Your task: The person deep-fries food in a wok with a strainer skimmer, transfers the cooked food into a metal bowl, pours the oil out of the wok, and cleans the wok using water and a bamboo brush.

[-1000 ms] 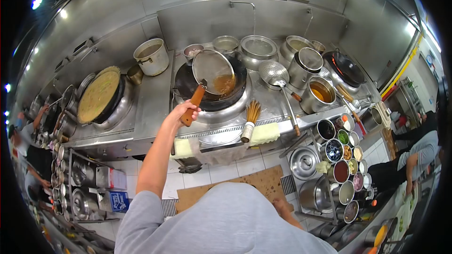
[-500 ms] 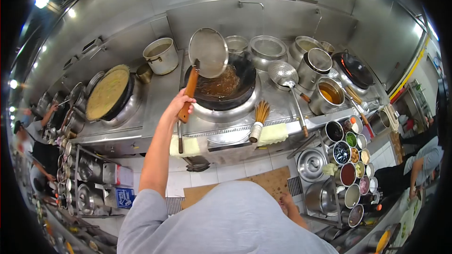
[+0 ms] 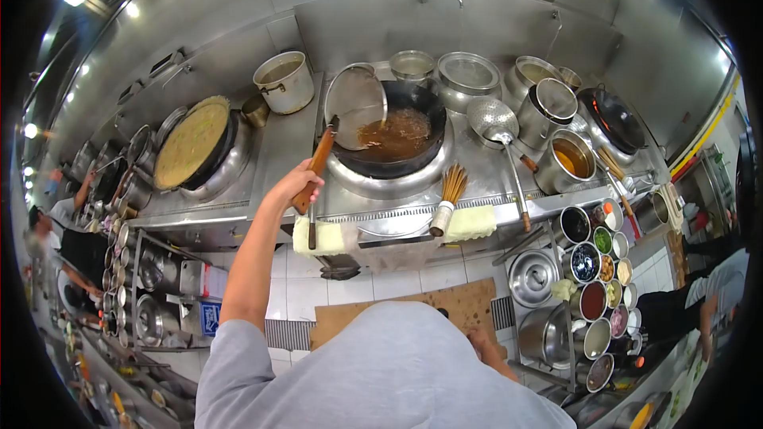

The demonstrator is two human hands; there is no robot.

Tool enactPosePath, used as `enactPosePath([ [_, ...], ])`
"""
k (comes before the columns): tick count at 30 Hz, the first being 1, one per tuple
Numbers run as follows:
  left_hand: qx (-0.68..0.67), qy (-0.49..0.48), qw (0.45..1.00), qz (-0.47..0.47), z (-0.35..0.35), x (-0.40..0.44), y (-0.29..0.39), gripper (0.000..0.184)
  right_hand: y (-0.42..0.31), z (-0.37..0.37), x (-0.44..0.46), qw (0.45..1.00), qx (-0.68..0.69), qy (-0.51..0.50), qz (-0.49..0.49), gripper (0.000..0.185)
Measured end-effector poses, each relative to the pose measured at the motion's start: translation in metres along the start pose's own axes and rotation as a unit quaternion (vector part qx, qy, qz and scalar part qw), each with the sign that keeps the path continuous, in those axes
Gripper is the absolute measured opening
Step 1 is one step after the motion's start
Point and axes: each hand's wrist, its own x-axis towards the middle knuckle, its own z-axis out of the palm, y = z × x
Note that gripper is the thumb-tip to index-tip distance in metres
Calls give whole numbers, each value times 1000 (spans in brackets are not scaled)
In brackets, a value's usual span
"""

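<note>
My left hand (image 3: 300, 186) is wrapped round the wooden handle of a wide mesh strainer (image 3: 354, 103). The strainer's round head is tilted up over the left side of a black wok (image 3: 425, 155). Bubbling brown liquid (image 3: 396, 133) lies in the wok, which sits on a steel burner ring. Low beside my body, my right hand (image 3: 478, 342) is partly covered by my shirt, and its fingers cannot be made out. Just below my left hand, a thin tool with a dark handle (image 3: 312, 232) leans over the counter edge.
A bamboo brush (image 3: 450, 200) and folded cloths (image 3: 470, 224) lie along the front edge. A perforated ladle (image 3: 493, 121) and an oil pot (image 3: 566, 160) stand to the right. A second wok (image 3: 195, 147) is at left. Seasoning tins (image 3: 592, 299) fill a rack; people work on both sides.
My left hand has drawn the strainer slightly left and lower relative to the wok, keeping its hold. The whole view has shifted a little. My right hand stays low by my body.
</note>
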Motion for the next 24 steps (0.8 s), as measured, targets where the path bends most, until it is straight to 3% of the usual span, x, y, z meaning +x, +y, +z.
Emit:
enactPosePath([
  [2,-45,-33,998,-12,14,1,-3,58,-14,-2,1,998,52,1,35,41],
  [7,-187,-89,976,-60,46,-8,-1,44,-39,-6,0,999,43,34,1,37],
  [10,-356,-158,920,-48,69,-8,-4,42,-42,-2,-3,997,49,42,53,34],
  [11,-357,-163,919,-48,75,-3,-8,42,-42,-2,-6,996,50,46,53,34],
  [13,-469,-234,851,-42,86,16,-19,41,-42,-1,-13,998,48,26,36,35],
  [15,-512,-267,816,-15,101,30,-18,44,-41,-3,-19,998,42,28,22,35],
  [17,-513,-275,813,16,112,41,-2,46,-40,-4,-20,999,31,26,4,36],
  [21,-381,-225,889,116,88,102,66,43,-30,-20,-18,990,123,40,48,41],
  [23,-400,-169,894,115,85,96,118,42,-12,-22,-18,984,156,66,47,41],
  [24,-451,-176,875,13,72,129,122,44,22,-29,1,981,174,81,37,43],
])
